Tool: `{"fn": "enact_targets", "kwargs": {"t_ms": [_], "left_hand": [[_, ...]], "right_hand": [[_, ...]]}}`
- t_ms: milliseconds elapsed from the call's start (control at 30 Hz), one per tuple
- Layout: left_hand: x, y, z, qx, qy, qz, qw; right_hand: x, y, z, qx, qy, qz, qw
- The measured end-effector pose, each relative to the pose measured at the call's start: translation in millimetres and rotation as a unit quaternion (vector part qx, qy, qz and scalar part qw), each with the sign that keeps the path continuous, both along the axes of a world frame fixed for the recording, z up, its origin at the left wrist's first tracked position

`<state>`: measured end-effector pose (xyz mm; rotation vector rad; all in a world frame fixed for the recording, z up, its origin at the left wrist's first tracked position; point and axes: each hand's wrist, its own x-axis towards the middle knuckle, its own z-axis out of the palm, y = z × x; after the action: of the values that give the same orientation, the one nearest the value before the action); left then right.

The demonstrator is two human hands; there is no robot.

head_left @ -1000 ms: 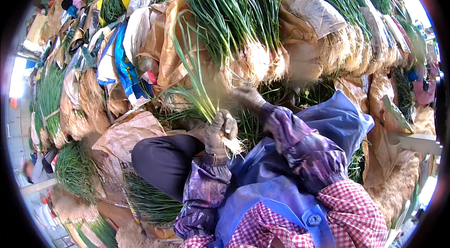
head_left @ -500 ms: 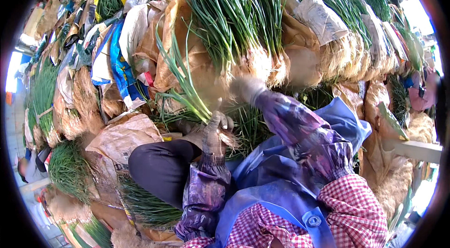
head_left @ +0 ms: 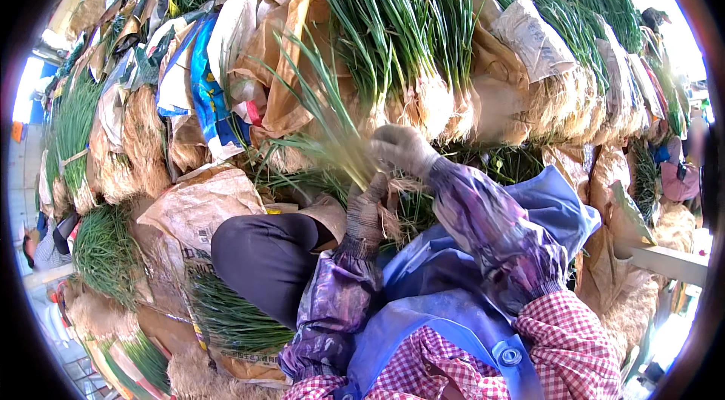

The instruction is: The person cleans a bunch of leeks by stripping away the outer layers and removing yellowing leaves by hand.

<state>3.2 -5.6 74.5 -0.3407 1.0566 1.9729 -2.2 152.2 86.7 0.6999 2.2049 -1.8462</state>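
My left hand, in a dirty glove, is closed round a small bunch of green onions. Their leaves point up and away to the left, smeared by motion, and pale roots poke out beside the fist. My gloved right hand bends in just above, with curled fingers against the stalks; what they pinch is hidden. Beyond the hands, a thick row of green onions lies on brown paper, its whitish bulbs and roots toward me. Loose green leaves lie below my hands.
Paper sacks and more bundled green onions lie to the left by my bent knee. A blue apron covers my lap. At right stand a pale bar and more root bundles.
My right hand has come down and nearer to the stalks in my left hand. The left hand has shifted slightly right with the bunch. The whole view has shifted a little.
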Motion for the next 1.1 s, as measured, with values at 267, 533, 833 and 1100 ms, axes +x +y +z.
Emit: {"fn": "enact_targets", "kwargs": {"t_ms": [267,533,833,1100], "left_hand": [[8.2,-17.9,-24.0,0.04,-0.084,0.054,0.994],[15.9,-25.9,-1.5,0.077,-0.094,0.013,0.993],[-16.7,-34.3,-28.3,-0.129,0.097,0.069,0.984],[-30.8,-37.4,-17.5,0.132,0.077,0.116,0.981]], "right_hand": [[-15.4,-22.7,-2.8,0.241,0.058,0.072,0.966],[17.4,-10.3,1.5,-0.196,-0.036,0.029,0.98],[63.3,3.6,17.2,-0.059,-0.002,0.125,0.99],[18.2,22.2,-2.0,0.397,-0.159,0.304,0.851]]}}
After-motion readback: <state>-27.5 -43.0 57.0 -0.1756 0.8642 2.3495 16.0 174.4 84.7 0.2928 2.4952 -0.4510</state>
